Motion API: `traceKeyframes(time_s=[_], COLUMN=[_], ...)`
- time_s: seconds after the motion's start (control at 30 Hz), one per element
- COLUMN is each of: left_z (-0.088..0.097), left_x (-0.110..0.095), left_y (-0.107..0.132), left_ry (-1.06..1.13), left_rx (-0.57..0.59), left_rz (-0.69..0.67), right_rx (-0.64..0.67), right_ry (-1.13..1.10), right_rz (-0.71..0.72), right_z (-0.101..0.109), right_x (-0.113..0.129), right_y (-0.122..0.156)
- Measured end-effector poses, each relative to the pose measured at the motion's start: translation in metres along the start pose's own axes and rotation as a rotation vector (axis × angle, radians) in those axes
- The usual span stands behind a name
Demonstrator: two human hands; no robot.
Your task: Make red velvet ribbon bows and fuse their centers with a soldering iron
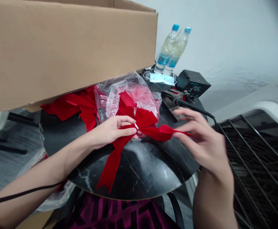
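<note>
A red ribbon bow [146,118] is held up over the round black marbled table [150,168]. My left hand [120,128] pinches its centre, where a small silvery tie shows. One tail of the bow hangs down toward the table's front edge. My right hand [198,136] grips the end of the other tail between thumb and fingers, stretching it to the right. Just behind the bow lies a clear plastic bag [139,86] with red material inside. More red ribbon pieces [67,105] are heaped to the left.
A large cardboard box [69,47] stands at the back left. Two bottles [170,51], a blue face mask [162,79] and a black dial unit [192,83] sit at the back right. A soldering-type stand [172,97] with a black cable is near my right hand. A white-framed rack [255,127] stands right.
</note>
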State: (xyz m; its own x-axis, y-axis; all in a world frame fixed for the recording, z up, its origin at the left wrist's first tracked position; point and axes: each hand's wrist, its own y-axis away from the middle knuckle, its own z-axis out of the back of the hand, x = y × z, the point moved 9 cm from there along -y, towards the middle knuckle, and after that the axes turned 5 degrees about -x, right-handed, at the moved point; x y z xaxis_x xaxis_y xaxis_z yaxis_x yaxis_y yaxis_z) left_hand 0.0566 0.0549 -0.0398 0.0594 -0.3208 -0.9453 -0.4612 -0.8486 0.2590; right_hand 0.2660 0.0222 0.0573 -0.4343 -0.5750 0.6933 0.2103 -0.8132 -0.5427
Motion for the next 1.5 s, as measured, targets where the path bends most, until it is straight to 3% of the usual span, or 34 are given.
traceKeyframes(time_s=[0.07, 0.1, 0.17, 0.27, 0.4, 0.6, 1.1, 1.3, 1.5], left_z=[0.003, 0.003, 0.002, 0.000, -0.004, -0.010, 0.012, 0.015, 0.016], left_x=[-0.001, -0.001, -0.004, -0.008, -0.010, -0.011, -0.017, -0.015, -0.014], left_y=[0.000, 0.000, 0.001, 0.004, 0.007, 0.012, 0.017, 0.019, 0.020], left_ry=[0.031, 0.034, 0.028, 0.005, -0.026, 0.020, -0.072, -0.115, -0.083], left_rx=[-0.061, -0.073, -0.076, -0.068, -0.051, -0.005, -0.342, -0.380, -0.403], left_rz=[-0.054, -0.083, -0.146, -0.223, -0.258, -0.253, -0.315, -0.325, -0.302], right_rx=[-0.243, -0.287, -0.198, -0.190, -0.186, -0.204, -0.276, -0.284, -0.304], right_ry=[-0.163, -0.205, -0.267, -0.376, -0.463, -0.470, -0.437, -0.543, -0.486], right_rz=[-0.080, -0.187, -0.385, -0.544, -0.652, -0.699, -0.667, -0.693, -0.663], right_z=[0.008, 0.001, -0.034, -0.074, -0.098, -0.099, -0.097, -0.103, -0.099], right_x=[0.012, 0.012, 0.011, 0.005, -0.008, -0.011, -0.017, -0.022, -0.021], right_y=[0.016, 0.025, 0.039, 0.045, 0.038, 0.039, 0.044, 0.045, 0.045])
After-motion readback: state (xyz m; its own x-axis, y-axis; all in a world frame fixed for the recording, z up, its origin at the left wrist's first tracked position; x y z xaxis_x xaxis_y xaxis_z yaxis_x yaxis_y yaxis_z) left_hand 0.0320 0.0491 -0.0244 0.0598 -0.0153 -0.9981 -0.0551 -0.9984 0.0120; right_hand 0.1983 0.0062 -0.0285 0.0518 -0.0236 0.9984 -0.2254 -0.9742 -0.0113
